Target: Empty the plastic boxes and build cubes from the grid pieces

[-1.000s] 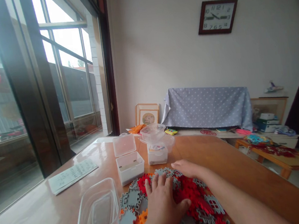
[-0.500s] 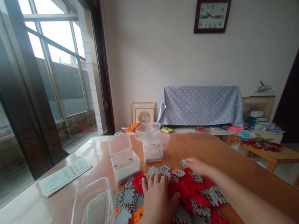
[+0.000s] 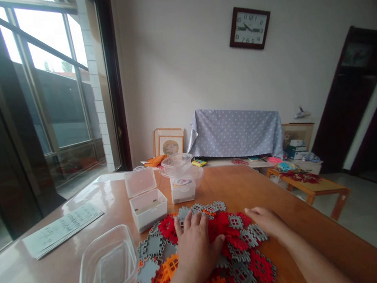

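Observation:
A heap of flat interlocking plastic tiles (image 3: 235,249) in red, grey and orange lies on the wooden table (image 3: 286,221) in front of me. My left hand (image 3: 195,243) rests palm down on the middle of the heap, fingers stretched out and close together. My right hand (image 3: 267,221) lies flat at the heap's right edge, fingers extended, touching the outer tiles. Neither hand holds a tile.
A large clear tub (image 3: 106,271) sits at the near left. Behind the heap stand a small white box with a raised lid (image 3: 146,203) and stacked clear containers (image 3: 181,181). A printed sheet (image 3: 60,226) lies at the left. A low side table (image 3: 311,186) stands at the right.
My right hand has slid from the far side of the heap round to its right edge, and the tiles have spread out. The view has swung to the right. The left hand stays put.

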{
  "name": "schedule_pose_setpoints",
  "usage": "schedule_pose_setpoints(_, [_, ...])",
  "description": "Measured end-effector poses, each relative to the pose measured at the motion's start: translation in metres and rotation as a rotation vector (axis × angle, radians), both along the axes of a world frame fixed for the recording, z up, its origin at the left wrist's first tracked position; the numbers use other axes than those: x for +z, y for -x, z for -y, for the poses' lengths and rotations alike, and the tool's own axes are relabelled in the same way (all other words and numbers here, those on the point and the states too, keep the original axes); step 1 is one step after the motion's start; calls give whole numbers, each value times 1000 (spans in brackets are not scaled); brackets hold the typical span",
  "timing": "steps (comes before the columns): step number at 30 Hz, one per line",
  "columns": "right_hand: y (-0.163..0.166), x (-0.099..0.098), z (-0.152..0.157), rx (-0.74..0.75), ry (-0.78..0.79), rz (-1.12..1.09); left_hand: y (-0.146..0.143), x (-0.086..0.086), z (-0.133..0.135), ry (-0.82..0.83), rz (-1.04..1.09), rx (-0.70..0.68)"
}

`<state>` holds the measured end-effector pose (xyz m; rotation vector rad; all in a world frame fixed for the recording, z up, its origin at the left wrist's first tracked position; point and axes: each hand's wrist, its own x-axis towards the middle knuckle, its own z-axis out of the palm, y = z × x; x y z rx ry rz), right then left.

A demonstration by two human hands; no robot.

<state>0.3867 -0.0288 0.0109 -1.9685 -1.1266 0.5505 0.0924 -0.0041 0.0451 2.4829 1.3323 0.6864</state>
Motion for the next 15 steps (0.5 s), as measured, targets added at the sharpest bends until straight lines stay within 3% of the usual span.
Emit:
schedule_pose_setpoints(7, [44,-5,-10,-38,75,-105,2,-4,1,59,-9,-50])
schedule_pose_setpoints(15, [82,18,-27,0,59,-173,7,-14,-6,58,15,-74])
